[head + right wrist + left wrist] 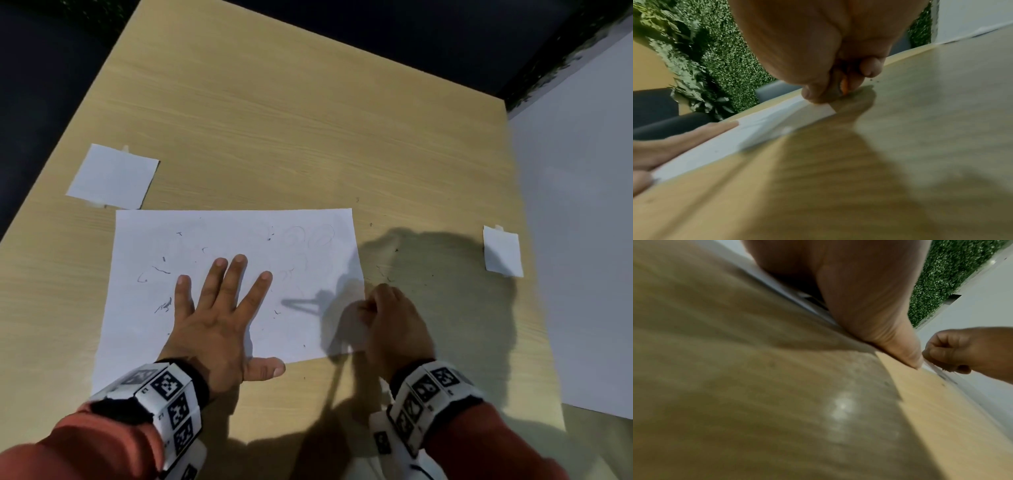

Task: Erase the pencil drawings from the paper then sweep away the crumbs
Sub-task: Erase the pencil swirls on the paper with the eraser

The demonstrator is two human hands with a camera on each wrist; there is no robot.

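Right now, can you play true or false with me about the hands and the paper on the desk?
1. The left hand lies flat on the big paper with its fingers spread. True.
2. The big paper is clean of crumbs. False: dark eraser crumbs are scattered on it.
3. The right hand is at the paper's right edge with its fingers curled. True.
4. All the pencil drawings are gone. False: faint pencil loops show near the top right.
5. Only one paper lies on the table. False: two small white papers lie there too.
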